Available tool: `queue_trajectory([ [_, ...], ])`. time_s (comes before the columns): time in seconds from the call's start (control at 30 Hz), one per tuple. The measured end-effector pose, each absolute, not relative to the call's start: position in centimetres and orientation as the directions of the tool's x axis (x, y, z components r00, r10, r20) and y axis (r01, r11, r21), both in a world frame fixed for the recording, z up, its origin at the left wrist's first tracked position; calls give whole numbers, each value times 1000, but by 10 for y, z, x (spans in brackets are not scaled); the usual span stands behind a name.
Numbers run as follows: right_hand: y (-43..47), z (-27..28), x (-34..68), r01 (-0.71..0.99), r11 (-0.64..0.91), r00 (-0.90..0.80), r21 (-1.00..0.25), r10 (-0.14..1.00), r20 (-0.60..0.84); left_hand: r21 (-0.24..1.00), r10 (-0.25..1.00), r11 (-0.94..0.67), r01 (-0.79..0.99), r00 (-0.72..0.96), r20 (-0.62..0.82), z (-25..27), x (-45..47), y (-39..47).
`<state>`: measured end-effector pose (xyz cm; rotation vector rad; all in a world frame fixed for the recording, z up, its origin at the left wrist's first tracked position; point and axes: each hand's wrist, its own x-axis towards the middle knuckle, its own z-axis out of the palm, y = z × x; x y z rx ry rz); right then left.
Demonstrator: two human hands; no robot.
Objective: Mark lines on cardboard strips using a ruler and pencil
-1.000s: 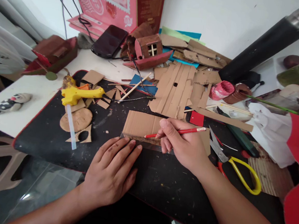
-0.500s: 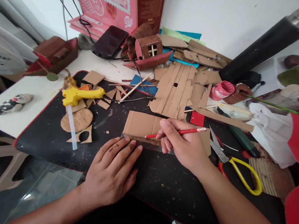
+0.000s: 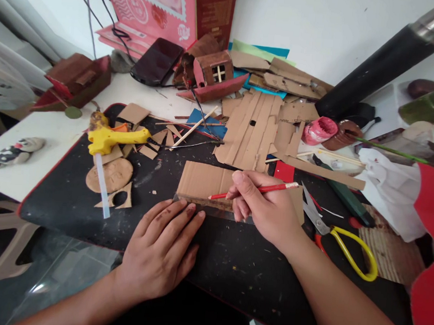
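Right hand (image 3: 261, 203) pinching one slim red pencil (image 3: 275, 188) over one flat ribbed cardboard piece (image 3: 204, 179) on the black mat (image 3: 235, 264); left hand (image 3: 163, 243) palm-down, fingers slightly spread at its near edge. Further out: two painted boats (image 3: 215, 90), one yellow glue gun (image 3: 119, 136).

A single camera, worn on the person's head, gives the one view. It looks forward and steeply down over the desk (image 3: 59, 132), with the left hand (image 3: 160, 250) and the right hand (image 3: 268, 209) near the middle, close enough to show single fingers. The left forearm (image 3: 74, 299) and right forearm (image 3: 336, 297) enter from the lower edge. The wall (image 3: 307, 19) closes the top; some floor (image 3: 71, 266) shows at lower left. The stretched, soft edges suggest a wide lens, though that is hard to confirm.
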<state>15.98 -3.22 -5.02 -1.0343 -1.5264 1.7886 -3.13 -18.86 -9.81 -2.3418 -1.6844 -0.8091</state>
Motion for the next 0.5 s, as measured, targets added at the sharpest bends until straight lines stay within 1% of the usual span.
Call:
queue_trajectory([
  [0.23,-32,-50,160,76,-177,-548,-981,815,-190,209,837,-360,909,215,503,-100,-30,-189],
  [0.5,-33,-52,161,51,-184,-555,-982,812,-181,216,834,-368,904,218,507,-99,-30,-188],
])
